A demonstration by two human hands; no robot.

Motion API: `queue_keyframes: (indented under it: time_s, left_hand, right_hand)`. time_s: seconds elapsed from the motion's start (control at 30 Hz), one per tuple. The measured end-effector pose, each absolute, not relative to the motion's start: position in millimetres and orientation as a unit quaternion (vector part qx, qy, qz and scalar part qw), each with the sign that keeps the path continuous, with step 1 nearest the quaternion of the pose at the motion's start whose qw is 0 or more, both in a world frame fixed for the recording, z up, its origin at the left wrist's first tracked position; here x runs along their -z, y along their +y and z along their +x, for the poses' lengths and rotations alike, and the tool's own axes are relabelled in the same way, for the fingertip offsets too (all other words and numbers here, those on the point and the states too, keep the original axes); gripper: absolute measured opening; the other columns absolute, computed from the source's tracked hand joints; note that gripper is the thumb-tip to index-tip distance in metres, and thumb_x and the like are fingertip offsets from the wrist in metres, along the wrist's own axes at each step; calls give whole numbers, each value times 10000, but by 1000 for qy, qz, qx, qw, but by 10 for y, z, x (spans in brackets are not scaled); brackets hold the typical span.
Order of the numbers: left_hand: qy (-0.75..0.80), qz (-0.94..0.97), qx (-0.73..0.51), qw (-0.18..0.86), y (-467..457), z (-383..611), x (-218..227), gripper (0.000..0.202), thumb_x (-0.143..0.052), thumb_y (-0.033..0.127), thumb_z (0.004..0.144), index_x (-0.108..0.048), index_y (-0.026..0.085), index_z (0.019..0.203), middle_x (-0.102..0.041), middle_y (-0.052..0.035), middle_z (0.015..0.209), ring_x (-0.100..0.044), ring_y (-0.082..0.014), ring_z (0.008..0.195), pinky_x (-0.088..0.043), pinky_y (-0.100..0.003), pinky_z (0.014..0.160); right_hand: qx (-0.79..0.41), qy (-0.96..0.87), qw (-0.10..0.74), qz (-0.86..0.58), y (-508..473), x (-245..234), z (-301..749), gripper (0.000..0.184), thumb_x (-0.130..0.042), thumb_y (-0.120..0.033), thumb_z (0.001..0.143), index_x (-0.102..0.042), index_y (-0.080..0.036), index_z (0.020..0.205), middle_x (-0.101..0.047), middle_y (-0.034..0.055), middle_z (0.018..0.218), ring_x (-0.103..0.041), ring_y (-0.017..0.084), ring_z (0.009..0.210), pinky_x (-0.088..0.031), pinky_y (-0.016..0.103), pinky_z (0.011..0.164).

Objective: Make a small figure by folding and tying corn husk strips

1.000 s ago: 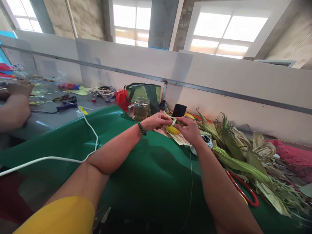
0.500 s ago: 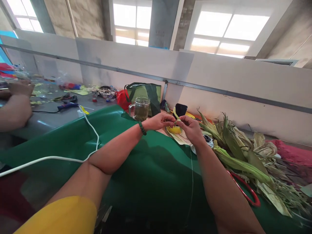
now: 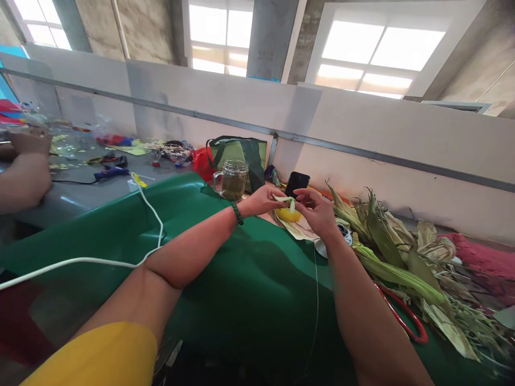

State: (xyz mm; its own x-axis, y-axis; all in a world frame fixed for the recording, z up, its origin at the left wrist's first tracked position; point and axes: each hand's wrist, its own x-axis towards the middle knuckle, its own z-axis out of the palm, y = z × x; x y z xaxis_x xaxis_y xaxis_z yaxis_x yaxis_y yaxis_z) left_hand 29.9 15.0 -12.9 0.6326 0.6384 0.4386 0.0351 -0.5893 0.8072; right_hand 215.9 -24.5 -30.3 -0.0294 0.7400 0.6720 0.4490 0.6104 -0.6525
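My left hand (image 3: 262, 200), with a green bead bracelet (image 3: 237, 213) at the wrist, pinches a pale green strip of corn husk (image 3: 285, 199). One end of the strip points left over the fingers and another bends down. My right hand (image 3: 318, 212) meets it from the right, thumb against the husk and fingers curled above; its exact grip is partly hidden. Just below the strip lies a round yellow object (image 3: 288, 215) on a flat dry husk (image 3: 300, 230). By my right wrist sits a white spool (image 3: 321, 248), and a thin thread (image 3: 316, 289) runs down over the green sheet (image 3: 241, 279).
Behind my hands stand a glass mug (image 3: 234, 182), a phone (image 3: 298, 183) and a green bag (image 3: 256, 155). Corn husks (image 3: 386, 230) and a red handle (image 3: 408, 319) lie right. A white cable (image 3: 92, 260) crosses left, near another person's arm (image 3: 28, 179) and a blue tool (image 3: 111, 173).
My hands have moved slightly apart at the fingertips. The husk strip, upright before, now lies leftward with an end hanging down. My right fingers have lifted a little.
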Motion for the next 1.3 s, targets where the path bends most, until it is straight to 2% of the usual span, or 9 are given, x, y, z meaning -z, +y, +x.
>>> queue_keyframes:
  time_s: [0.13, 0.33, 0.5, 0.57, 0.7, 0.9, 1.07, 1.17, 1.3]
  left_hand:
    - [232, 798, -434, 348, 209, 320, 173, 209, -804, 333, 680, -782, 143, 767, -671, -64, 811, -559, -131, 736, -432, -224, 633]
    - [211, 794, -485, 301, 331, 298, 205, 76, -745, 187, 721, -795, 175, 776, -647, -65, 750, -550, -156, 827, -470, -253, 744]
    - [186, 807, -443, 344, 330, 238, 145, 221, -641, 89, 710, -791, 170, 850, -642, -44, 790, -571, -139, 803, -475, -244, 727]
    - [193, 805, -395, 399, 288, 203, 93, 239, -586, 103, 747, -783, 152, 873, -658, -43, 800, -580, -133, 783, -466, -236, 705]
    - [194, 780, -344, 485, 206, 174, 37, 209, -599, 276, 837, -719, 108, 805, -640, -26, 696, -544, -94, 640, -421, -214, 612]
    - [216, 739, -259, 583, 157, 205, 89, 379, -803, 414, 680, -665, 111, 860, -661, -20, 648, -511, -63, 506, -344, -187, 491]
    - [243, 663, -231, 670, 152, 264, 113, 356, -834, 392, 645, -708, 87, 779, -670, -52, 650, -504, -55, 495, -343, -187, 475]
    - [242, 643, -283, 669, 170, 320, 150, 266, -810, 318, 689, -721, 78, 762, -608, -18, 558, -452, -39, 455, -302, -181, 451]
    - [261, 673, -394, 569, 176, 351, 183, 168, -769, 243, 735, -720, 83, 750, -515, 37, 467, -395, -31, 405, -278, -181, 428]
  right_hand:
    - [-91, -718, 539, -431, -248, 312, 2151, 248, -703, -445, 748, -674, -219, 845, -696, 29, 808, -630, 193, 756, -517, 370, 746]
    - [56, -741, 529, -411, -263, 309, 2163, 112, -644, -341, 818, -675, -240, 777, -713, 55, 906, -646, 244, 929, -497, 404, 841]
    - [75, -763, 488, -416, -256, 321, 2199, 104, -589, -268, 855, -674, -242, 802, -715, 26, 797, -649, 216, 784, -492, 347, 720]
    - [79, -773, 477, -410, -256, 323, 2199, 110, -594, -261, 856, -687, -243, 800, -718, 28, 787, -644, 214, 773, -487, 337, 705]
    - [60, -782, 479, -393, -271, 317, 2166, 122, -617, -277, 851, -709, -244, 778, -726, 26, 780, -649, 208, 761, -495, 341, 725]
    - [33, -776, 480, -407, -300, 305, 2129, 116, -644, -289, 826, -735, -231, 783, -727, 26, 763, -650, 187, 707, -502, 314, 689]
    - [26, -762, 499, -411, -303, 296, 2137, 135, -644, -309, 815, -737, -223, 769, -722, 29, 735, -649, 187, 694, -502, 313, 674]
    - [16, -745, 514, -424, -292, 296, 2145, 152, -637, -332, 806, -734, -222, 769, -730, 36, 753, -657, 196, 708, -508, 324, 676]
    - [-25, -715, 540, -444, -282, 301, 2154, 169, -627, -353, 779, -724, -215, 770, -738, 39, 745, -666, 199, 688, -525, 338, 664]
